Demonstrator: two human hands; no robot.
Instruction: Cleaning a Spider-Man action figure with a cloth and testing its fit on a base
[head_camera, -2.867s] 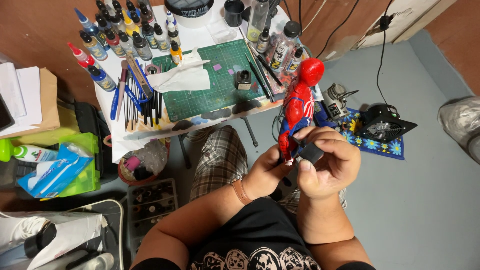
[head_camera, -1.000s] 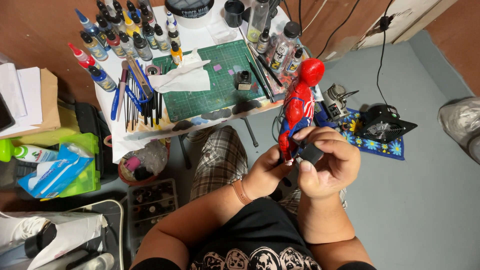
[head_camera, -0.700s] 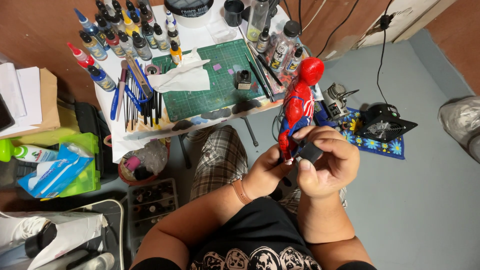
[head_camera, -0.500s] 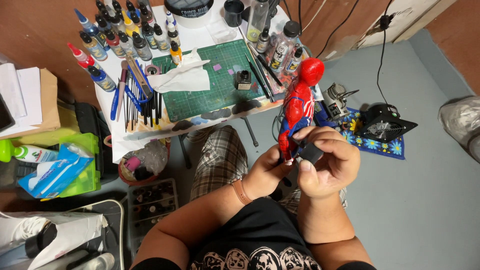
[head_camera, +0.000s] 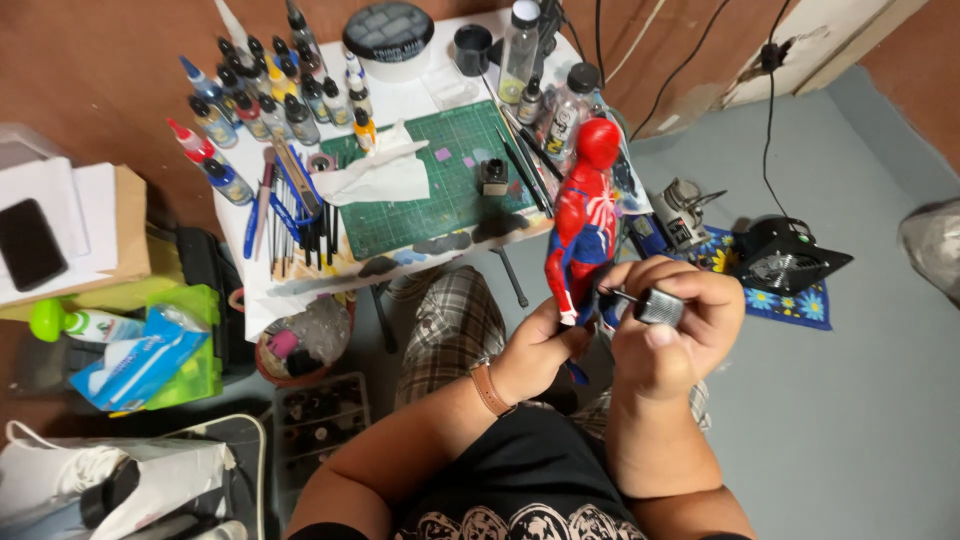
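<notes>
Gripping a red and blue action figure (head_camera: 585, 225) by its legs with the left hand (head_camera: 535, 350), fingers closed round the lower part, keeping it upright with the red head uppermost, out in front of the low table's near edge and above the lap. Closing the right hand (head_camera: 672, 335) round a small dark tool with a ribbed silver knob (head_camera: 658, 306) (a thin metal tip poking out toward the figure's hip, touching or just short of it, hard to tell which). Wearing a brown wristband (head_camera: 489, 387) on the left wrist.

Sitting before a low white table (head_camera: 415, 100) bearing a green cutting mat (head_camera: 440, 175), a crumpled white tissue (head_camera: 378, 178) lying across the mat's left side, rows of dropper paint bottles (head_camera: 270, 85) along the far left, and brushes and pens (head_camera: 295, 215) standing near the front left corner. Resting on the grey floor to the right, a small black fan (head_camera: 785, 262) on a blue flowered cloth (head_camera: 790, 300).
</notes>
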